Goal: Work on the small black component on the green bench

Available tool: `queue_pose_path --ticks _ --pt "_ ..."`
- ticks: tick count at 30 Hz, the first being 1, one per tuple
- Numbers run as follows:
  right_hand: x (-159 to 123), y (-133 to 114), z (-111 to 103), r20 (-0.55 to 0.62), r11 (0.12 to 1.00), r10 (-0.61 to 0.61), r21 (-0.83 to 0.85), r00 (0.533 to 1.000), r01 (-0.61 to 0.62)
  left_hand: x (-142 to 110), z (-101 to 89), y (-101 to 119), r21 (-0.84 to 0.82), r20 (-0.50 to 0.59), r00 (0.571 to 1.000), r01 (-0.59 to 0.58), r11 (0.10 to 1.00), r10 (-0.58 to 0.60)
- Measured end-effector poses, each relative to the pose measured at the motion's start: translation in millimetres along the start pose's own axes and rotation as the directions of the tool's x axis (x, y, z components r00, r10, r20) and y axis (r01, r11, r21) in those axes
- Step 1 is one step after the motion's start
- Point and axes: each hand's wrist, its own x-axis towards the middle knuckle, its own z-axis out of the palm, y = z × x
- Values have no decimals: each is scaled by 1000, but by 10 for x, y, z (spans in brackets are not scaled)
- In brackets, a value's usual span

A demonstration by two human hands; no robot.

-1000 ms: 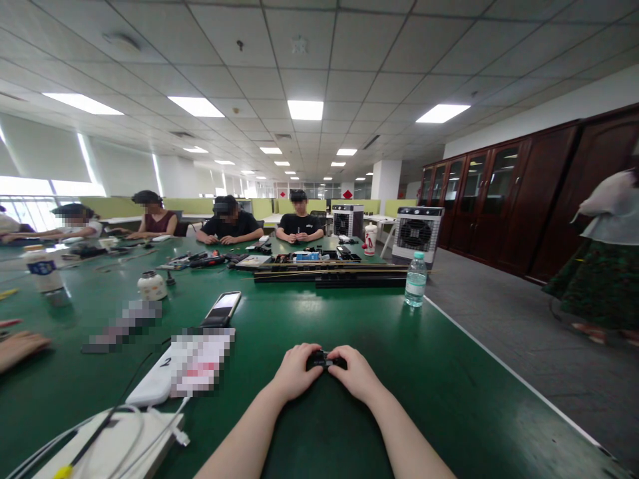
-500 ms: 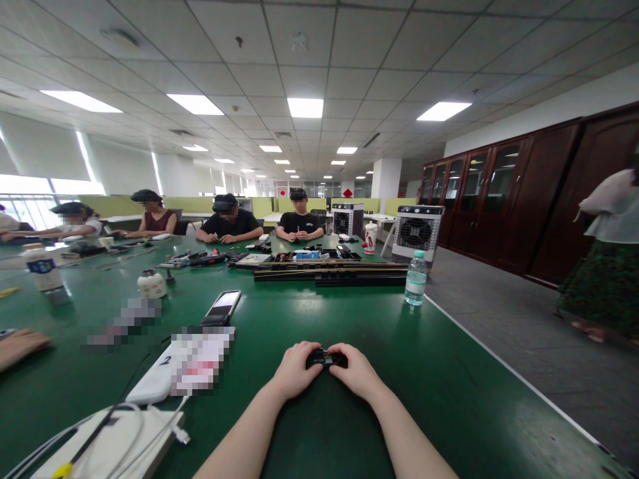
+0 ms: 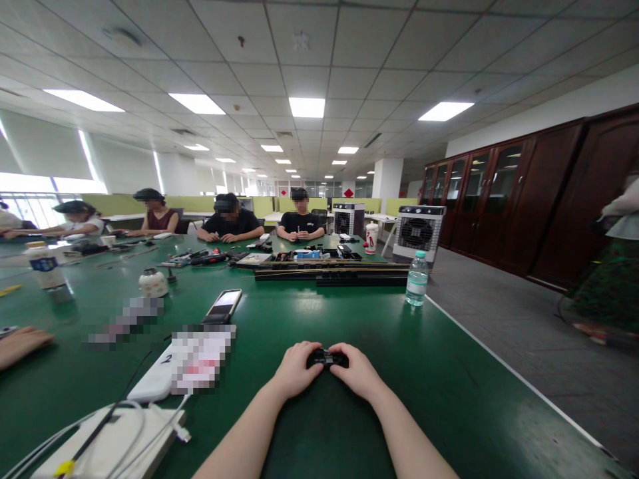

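Note:
A small black part [image 3: 327, 358] with a greyish patch in its middle sits between my hands, low over the green table [image 3: 319, 426]. My left hand [image 3: 298, 368] grips its left end between thumb and fingers. On the other end, my right hand [image 3: 357, 370] is closed the same way. The fingertips cover both ends, and the part is too small to tell its exact kind.
To the left lie a white power bank [image 3: 154, 372], a phone [image 3: 223, 307] and a white box [image 3: 107, 442] with cables. A water bottle [image 3: 416, 279] stands near the right edge. Black bars [image 3: 359, 274] lie ahead. Another person's hand [image 3: 22, 346] rests far left.
Both my hands keep their hold on the small black part, almost unmoved. The view shifts very slightly. A walking person at the far right has moved further right.

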Motion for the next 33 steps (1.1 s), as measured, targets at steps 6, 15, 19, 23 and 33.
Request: queue_pose_path --ticks 6,15,19,23,33 --pt "-6 -20 -14 8 1000 13 -5 1000 -12 2 0 -7 -1 -2 1000 -3 1000 3" --pt "-2 -9 -7 5 1000 12 -2 1000 -12 1 14 -30 -1 1 1000 12 1000 -12" --pt "-1 -8 -5 4 1000 11 8 1000 -11 -2 3 -15 -8 2 1000 14 1000 -14" --pt "-4 -9 -4 3 1000 15 9 1000 -15 -4 -3 -9 -19 -6 1000 12 1000 -12" --pt "12 38 17 -5 1000 -5 10 1000 5 -5 -23 27 13 6 1000 6 1000 -6"
